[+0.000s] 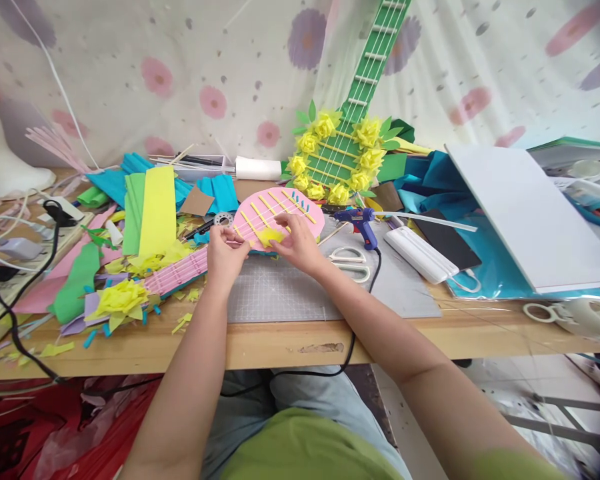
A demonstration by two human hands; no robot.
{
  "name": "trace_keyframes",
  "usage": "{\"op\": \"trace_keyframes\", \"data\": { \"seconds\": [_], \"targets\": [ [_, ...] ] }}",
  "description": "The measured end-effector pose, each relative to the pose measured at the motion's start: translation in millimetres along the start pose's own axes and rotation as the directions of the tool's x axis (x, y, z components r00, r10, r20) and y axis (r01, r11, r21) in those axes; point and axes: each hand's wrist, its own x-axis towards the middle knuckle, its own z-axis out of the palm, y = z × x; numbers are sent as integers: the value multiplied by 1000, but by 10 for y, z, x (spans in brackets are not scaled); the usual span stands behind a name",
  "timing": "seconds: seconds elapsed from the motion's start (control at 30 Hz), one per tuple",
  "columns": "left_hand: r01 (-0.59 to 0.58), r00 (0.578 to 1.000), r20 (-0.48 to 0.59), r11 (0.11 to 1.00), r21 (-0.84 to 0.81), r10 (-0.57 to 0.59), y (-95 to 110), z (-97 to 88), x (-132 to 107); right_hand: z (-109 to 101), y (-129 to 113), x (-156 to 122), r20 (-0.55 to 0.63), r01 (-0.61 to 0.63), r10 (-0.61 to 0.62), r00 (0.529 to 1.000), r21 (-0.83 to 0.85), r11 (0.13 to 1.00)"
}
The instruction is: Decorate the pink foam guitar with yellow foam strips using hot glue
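A pink paper guitar [285, 212] with yellow strips across its round body lies on a grey cutting mat [285, 293]; its neck runs left. My left hand [225, 252] is closed, pinching the near edge of the pink body. My right hand [295, 241] pinches a small yellow paper flower [269, 235] against the body's front edge. Both forearms reach in from below.
A green paper guitar [353, 113] ringed with yellow flowers leans on the flowered curtain. A blue glue gun [357, 220], white scissors [353, 262], a white power bank [420, 255] and a white board [530, 213] lie right. Crepe paper sheets [153, 207], scraps and cables crowd the left.
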Motion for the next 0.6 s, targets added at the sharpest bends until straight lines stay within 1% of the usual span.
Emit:
{"op": "trace_keyframes", "data": {
  "seconds": [0.13, 0.3, 0.47, 0.6],
  "targets": [
    [-35, 998, 50, 999, 29, 34, -28, 33, -18, -8, 22, -12, -4, -41, 41, 999, 64, 997],
    [-98, 990, 110, 989, 114, 85, -57, 58, -43, -4, 11, -26, 2, -57, 57, 998, 79, 995],
    [-80, 986, 159, 981, 175, 52, -55, 93, -89, 10, 12, -41, -3, -71, 72, 997, 78, 994],
    [-37, 988, 154, 982, 185, 8, -53, 140, -122, 28, 21, -58, -5, -69, 70, 998, 64, 996]
  ]
}}
